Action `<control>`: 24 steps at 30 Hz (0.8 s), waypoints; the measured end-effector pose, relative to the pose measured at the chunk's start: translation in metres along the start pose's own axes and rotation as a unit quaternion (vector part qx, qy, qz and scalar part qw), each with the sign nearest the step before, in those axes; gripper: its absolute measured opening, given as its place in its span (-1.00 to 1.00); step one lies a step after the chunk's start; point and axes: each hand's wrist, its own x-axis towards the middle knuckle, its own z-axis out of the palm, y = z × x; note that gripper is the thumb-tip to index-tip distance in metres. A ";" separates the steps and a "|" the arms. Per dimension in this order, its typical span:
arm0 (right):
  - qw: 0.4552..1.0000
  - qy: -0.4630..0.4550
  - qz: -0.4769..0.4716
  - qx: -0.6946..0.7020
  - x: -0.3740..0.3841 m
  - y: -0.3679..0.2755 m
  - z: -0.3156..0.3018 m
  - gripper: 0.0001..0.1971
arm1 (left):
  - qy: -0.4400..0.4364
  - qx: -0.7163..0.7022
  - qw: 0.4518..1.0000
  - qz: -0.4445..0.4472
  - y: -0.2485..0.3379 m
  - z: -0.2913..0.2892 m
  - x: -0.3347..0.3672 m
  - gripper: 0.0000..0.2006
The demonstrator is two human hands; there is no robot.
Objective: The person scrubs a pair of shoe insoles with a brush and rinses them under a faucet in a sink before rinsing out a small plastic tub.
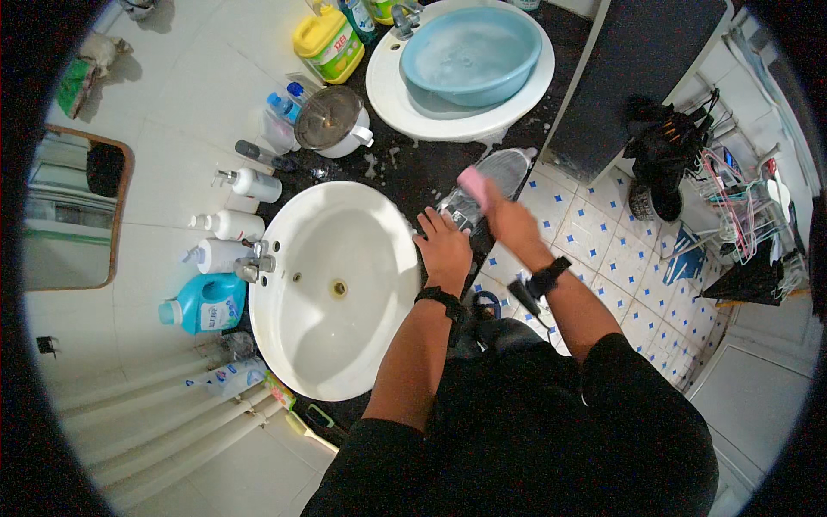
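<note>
On the dark wet counter (413, 168) between two basins lies a long grey shoe-shaped thing (505, 172) with a pale rounded rim; its exact kind is hard to make out. My left hand (445, 250) holds its near end, fingers and thumb pressed against it. A pink scrubber (472, 182) is gripped in my right hand (510, 226) and rests on the thing's upper surface. Whether the scrubber is a brush or a sponge cannot be told. The right hand is slightly blurred, and it covers part of the grey thing.
A white basin (379, 319) lies left of my hands. Farther back, a light-blue tub (517, 86) of sudsy water sits in another basin (383, 99). A lidded pot (332, 116), pump bottles (257, 184) and a blue detergent jug (215, 303) line the wall. Tiled floor (594, 233) extends right.
</note>
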 end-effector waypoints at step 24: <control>0.999 0.026 -0.029 -0.019 -0.012 0.017 -0.022 -0.54 | 0.034 -0.255 0.960 -0.108 -0.038 0.000 -0.036 -0.44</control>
